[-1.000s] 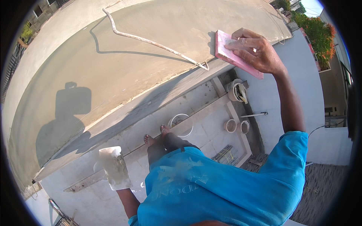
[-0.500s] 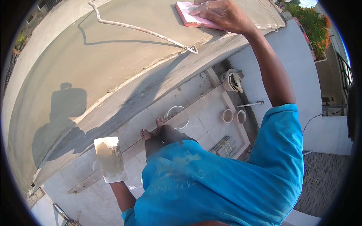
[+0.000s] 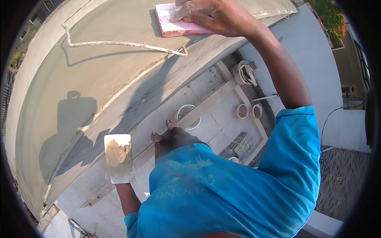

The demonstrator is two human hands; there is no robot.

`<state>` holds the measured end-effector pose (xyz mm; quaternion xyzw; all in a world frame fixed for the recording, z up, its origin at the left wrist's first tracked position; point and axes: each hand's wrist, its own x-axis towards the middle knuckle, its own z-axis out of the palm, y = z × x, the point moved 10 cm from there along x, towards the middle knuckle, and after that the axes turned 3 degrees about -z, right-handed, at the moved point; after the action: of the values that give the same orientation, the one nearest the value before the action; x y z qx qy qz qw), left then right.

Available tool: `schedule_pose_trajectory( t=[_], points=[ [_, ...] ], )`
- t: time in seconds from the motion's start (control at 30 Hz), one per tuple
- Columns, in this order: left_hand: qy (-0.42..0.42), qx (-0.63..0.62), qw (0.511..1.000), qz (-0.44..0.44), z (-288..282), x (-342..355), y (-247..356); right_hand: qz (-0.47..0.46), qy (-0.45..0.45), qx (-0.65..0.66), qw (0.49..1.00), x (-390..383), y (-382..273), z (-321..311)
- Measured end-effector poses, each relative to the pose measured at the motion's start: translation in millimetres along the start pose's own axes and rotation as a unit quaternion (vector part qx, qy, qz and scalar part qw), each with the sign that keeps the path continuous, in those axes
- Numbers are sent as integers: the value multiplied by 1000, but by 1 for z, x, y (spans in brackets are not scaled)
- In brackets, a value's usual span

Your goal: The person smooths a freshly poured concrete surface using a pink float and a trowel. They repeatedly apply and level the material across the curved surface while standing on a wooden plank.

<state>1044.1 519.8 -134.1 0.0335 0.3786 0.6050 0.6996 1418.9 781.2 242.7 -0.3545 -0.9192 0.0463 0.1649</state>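
Note:
My right hand [image 3: 202, 16] grips a pink rectangular float [image 3: 170, 27] on the smooth grey plastered top [image 3: 103, 59] of a low wall, close to its inner edge. A bent, paint-stained metal rod [image 3: 123, 44] sticks out over that surface to the left. Low at my left side, my left hand [image 3: 124, 185] holds a rectangular steel trowel [image 3: 118, 154] with mortar on its blade; the blade hides most of the fingers.
My feet [image 3: 160, 133] rest on a long plank [image 3: 214, 96] below the wall, by a white bucket [image 3: 187, 119]. Several containers [image 3: 243, 73] and a bundle of long pieces [image 3: 237, 146] lie below right. A white wall [image 3: 325, 87] stands right, topped by plants [image 3: 333, 23].
My right hand with the pink float has swept up and leftward along the top surface, toward the bent rod. The trowel in my left hand has risen slightly.

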Motion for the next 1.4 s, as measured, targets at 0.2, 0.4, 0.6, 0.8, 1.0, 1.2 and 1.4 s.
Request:
schedule_pose_trajectory(
  t=[0.2, 0.4, 0.6, 0.8, 1.0, 1.2, 1.4],
  points=[
    [66, 145, 986, 46, 6, 16, 4, -93, 72, -83, 990, -100, 115, -49],
    [-44, 431, 899, 58, 4, 27, -2, -102, 6, 14, 995, 1, -22, -2],
    [10, 167, 984, 58, -22, 5, 2, -3, -25, -80, 996, -80, 67, -24],
    [15, 142, 989, 50, -18, 3, -7, 46, -4, 18, 999, -16, 39, -5],
    [7, 119, 992, 52, -19, 10, -7, -42, 19, -94, 995, -42, 16, -3],
    [-4, 100, 994, 35, -2, 12, -8, 153, 6, -85, 985, -51, 102, -20],
    [-38, -8, 999, 12, -13, 17, -3, 10, 42, -3, 999, -3, -19, 16]
  ],
)
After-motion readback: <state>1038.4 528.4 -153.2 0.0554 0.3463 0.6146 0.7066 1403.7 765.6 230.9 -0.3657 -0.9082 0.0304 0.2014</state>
